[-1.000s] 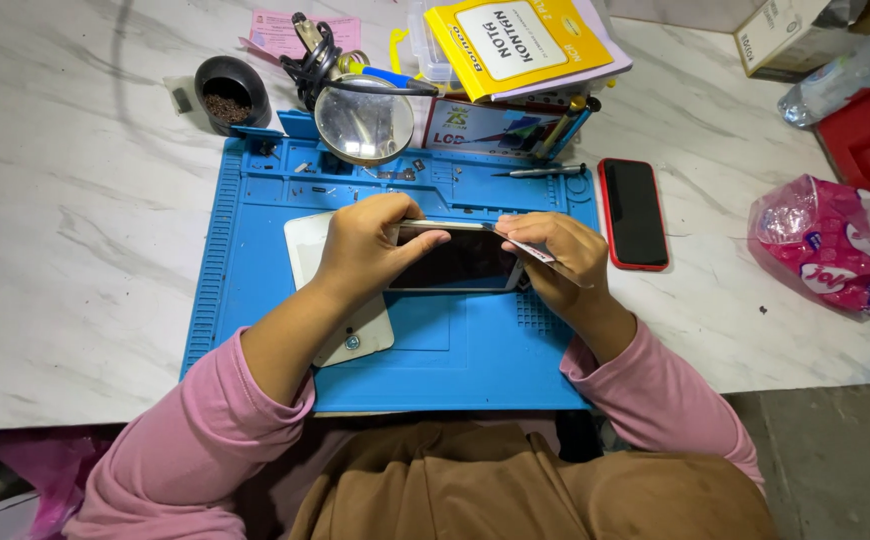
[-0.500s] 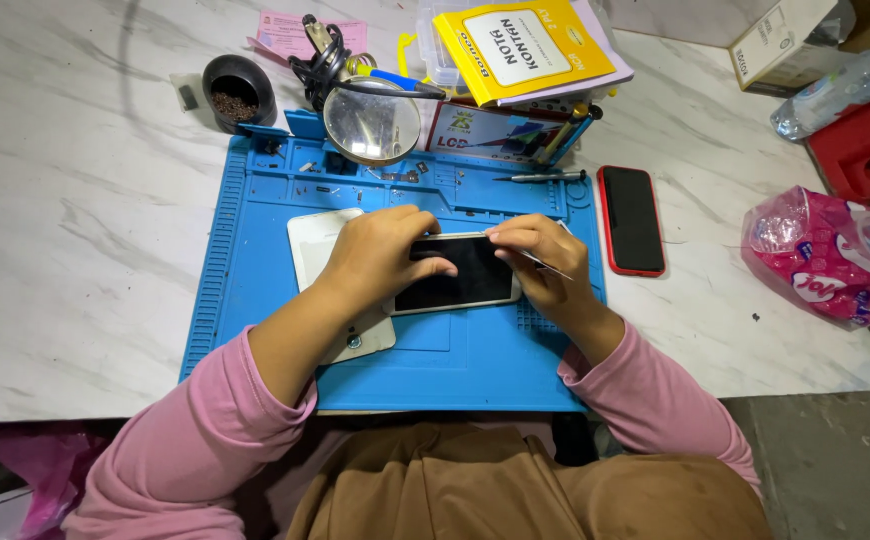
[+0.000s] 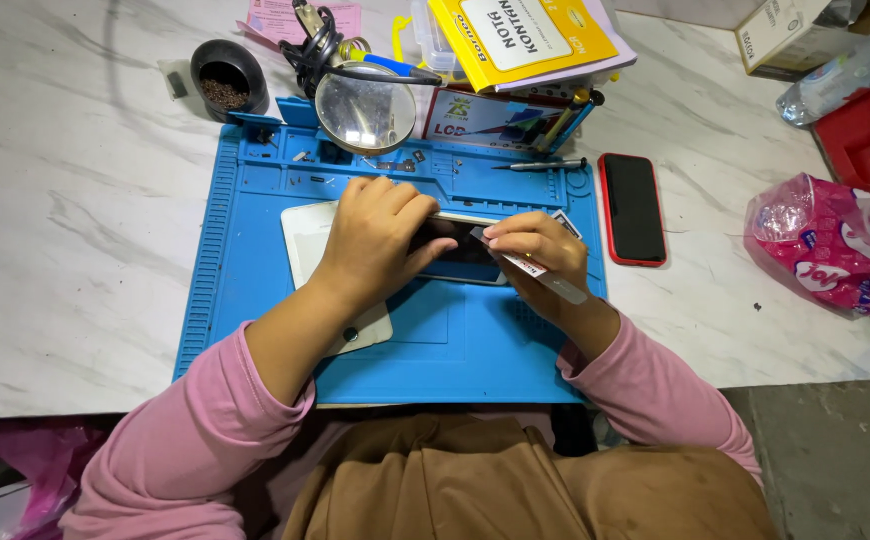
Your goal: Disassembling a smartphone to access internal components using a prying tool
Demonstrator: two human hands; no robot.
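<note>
Shifted slightly right on the blue mat (image 3: 255,300), the left hand (image 3: 380,235) presses the dark phone (image 3: 465,255) flat, steadying it while the right hand (image 3: 540,255), fingers pinched together on a thin pry card (image 3: 555,285), works its near edge.

Both forearms reach forward from pink sleeves pushed back above the wrists. The left hand (image 3: 375,235) lies palm down, fingers spread and curled slightly at the tips, pressing flat. The right hand (image 3: 540,255) sits just beside it (fingertips nearly meeting the left's), wrist bent inward, thumb and forefinger pinched together, the other fingers tucked loosely under the palm.
</note>
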